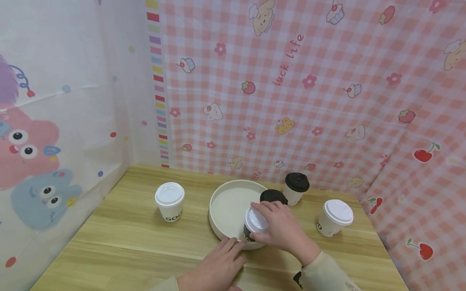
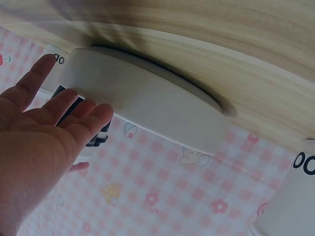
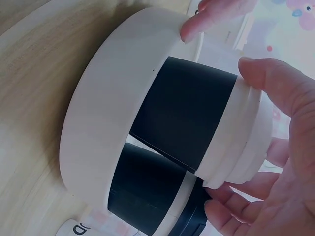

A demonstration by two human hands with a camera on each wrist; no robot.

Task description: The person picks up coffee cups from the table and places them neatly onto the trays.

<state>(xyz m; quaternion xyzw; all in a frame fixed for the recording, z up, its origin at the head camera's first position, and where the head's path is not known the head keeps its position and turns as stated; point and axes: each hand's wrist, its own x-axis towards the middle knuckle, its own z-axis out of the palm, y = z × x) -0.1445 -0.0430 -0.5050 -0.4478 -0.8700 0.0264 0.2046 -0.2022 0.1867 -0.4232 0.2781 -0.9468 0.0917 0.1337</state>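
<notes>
My right hand (image 1: 285,230) grips a paper coffee cup (image 1: 255,220) with a white lid near its top, thumb on one side and fingers on the other. The cup's dark sleeve (image 3: 189,113) shows in the right wrist view. It stands upright inside the round cream tray (image 1: 229,206), at the near right. Right beside it in the tray is a dark-sleeved cup with a black lid (image 1: 273,196), partly hidden by my right hand. My left hand (image 1: 220,264) has its fingers extended, fingertips touching the tray's near outer wall (image 2: 147,103).
A white-lidded cup (image 1: 170,202) stands left of the tray. Behind and right of the tray is a black-lidded cup (image 1: 296,188), and another white-lidded cup (image 1: 334,218) stands further right. A pink checked cloth (image 1: 233,101) hangs behind the wooden table (image 1: 120,226).
</notes>
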